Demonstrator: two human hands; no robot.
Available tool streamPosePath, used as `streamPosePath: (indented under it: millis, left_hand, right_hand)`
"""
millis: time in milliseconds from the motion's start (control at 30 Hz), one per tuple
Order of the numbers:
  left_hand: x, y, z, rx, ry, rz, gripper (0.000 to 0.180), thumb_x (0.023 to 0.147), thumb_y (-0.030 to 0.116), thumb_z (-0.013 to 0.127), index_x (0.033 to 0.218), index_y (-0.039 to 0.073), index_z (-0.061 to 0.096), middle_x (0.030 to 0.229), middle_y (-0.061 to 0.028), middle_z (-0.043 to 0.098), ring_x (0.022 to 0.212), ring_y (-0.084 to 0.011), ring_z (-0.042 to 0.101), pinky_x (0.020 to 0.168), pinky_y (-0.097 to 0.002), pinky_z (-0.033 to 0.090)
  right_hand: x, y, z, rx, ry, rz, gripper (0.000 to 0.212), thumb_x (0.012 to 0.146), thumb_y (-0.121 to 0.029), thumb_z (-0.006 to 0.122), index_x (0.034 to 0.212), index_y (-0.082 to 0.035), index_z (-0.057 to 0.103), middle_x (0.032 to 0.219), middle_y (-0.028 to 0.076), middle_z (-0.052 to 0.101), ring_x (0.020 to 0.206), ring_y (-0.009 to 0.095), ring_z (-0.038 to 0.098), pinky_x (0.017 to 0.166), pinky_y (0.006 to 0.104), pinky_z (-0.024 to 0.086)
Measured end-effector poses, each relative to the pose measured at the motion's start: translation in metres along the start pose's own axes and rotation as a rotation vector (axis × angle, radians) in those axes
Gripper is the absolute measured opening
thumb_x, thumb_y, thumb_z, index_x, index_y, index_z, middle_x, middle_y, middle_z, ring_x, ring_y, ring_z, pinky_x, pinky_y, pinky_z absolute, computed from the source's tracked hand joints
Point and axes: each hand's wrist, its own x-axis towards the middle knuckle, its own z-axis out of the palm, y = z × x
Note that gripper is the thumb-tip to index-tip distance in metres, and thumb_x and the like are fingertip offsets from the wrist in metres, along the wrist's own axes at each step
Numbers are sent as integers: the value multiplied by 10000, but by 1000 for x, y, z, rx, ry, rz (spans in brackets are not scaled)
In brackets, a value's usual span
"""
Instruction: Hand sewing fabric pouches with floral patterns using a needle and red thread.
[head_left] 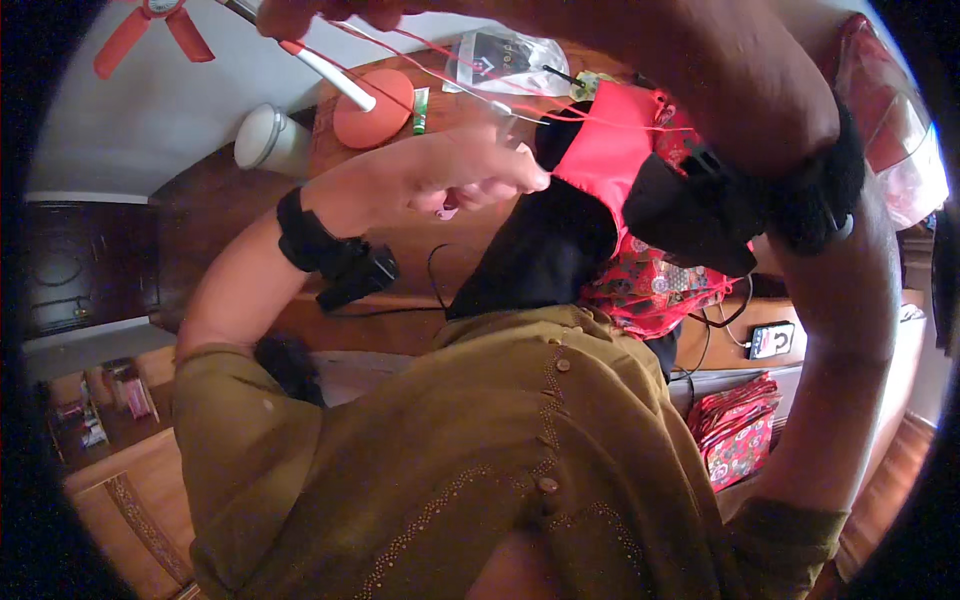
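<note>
My right hand (335, 12) reaches across the top edge, its fingers closed on a looped red cord (610, 122). The cord's strands run rightward above the lap. Among them is a thin silvery, needle-like piece (440, 78) with a pale end. Just below that end, my left hand (485, 172) is closed with curled fingers, partly blurred; what it pinches is too small to make out. Bright red cloth (602, 140) and red patterned fabric (665, 285) lie over black cloth (545, 245) on my lap. Part of the right hand is cut off by the frame.
On the wooden surface ahead are a round orange base (375, 112) with a white pole, a green tube (420, 112) and a clear plastic bag (505, 65). A white bucket (262, 138) stands left. Right are a stack of red patterned pouches (735, 430) and a cabled phone (771, 341).
</note>
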Motion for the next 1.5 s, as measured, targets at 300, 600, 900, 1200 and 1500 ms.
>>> streamPosePath:
  millis: [300, 600, 900, 1200, 1500]
  left_hand:
    - [10, -43, -10, -368, 29, 72, 176, 921, 255, 538, 834, 113, 481, 595, 78, 380, 422, -6, 277, 374, -173, 194]
    - [12, -45, 6, -382, 116, 182, 157, 935, 275, 526, 852, 146, 491, 597, 79, 394, 425, -5, 281, 355, -177, 194]
    - [6, -40, 18, -96, 318, 269, 207, 927, 313, 541, 829, 140, 484, 610, 79, 416, 488, -3, 343, 390, -172, 267]
    - [2, -44, 25, 87, 444, 404, 132, 928, 166, 546, 861, 56, 517, 675, 51, 477, 629, -13, 427, 540, -193, 365]
    - [5, -47, 32, 163, 524, 532, 108, 915, 114, 550, 856, 25, 534, 725, 24, 525, 694, -51, 480, 618, -219, 422]
  right_hand:
    - [-152, 76, 46, 676, 187, 477, 166, 827, -161, 651, 917, -22, 642, 728, 50, 604, 676, 86, 533, 622, 260, 425]
    - [-349, 128, 43, 6, 13, 1214, 325, 818, -96, 610, 1140, -117, 571, 842, 22, 580, 752, 113, 561, 664, 256, 459]
    - [-182, -57, 71, 917, -26, 858, 46, 759, -36, 605, 789, -51, 574, 762, 116, 578, 679, 318, 604, 576, 380, 473]
    - [-156, -58, 104, 732, -141, 781, 232, 723, -48, 678, 834, -36, 474, 715, 131, 570, 656, 340, 580, 568, 375, 463]
    - [-146, -38, 124, 951, -165, 843, 308, 741, -20, 641, 1018, -30, 507, 766, 166, 620, 673, 333, 639, 560, 404, 510]
